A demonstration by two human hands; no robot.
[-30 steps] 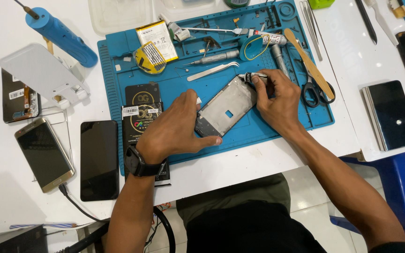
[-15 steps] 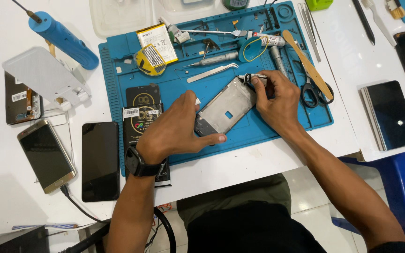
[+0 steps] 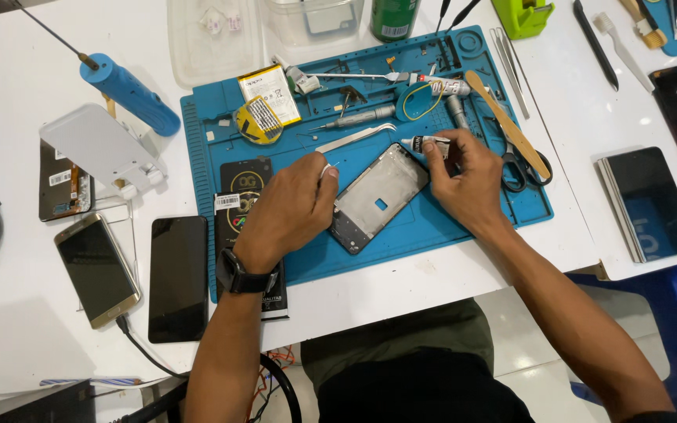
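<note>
- The bench (image 3: 17,94) is white; a blue mat (image 3: 432,227) lies at the middle of its near edge.
- Two phones (image 3: 178,278) lie face up near the left front corner, and a dark panel (image 3: 652,200) lies toward the right edge.
- The frame (image 3: 378,196), a grey phone chassis, lies slantwise on the mat, close to the near edge of the bench.
- The left hand (image 3: 291,211) rests on the left end of the frame, its fingers curled, pinching something small and white at the tips; I cannot tell what it is.
- The right hand (image 3: 464,180) grasps a small glue tube (image 3: 425,143) at the far corner of the frame.
- Tweezers (image 3: 354,138) lie on the mat just beyond the frame.
- The step looks like gluing the frame rim; the next move calls for a thin, steady bead along the edge.
</note>
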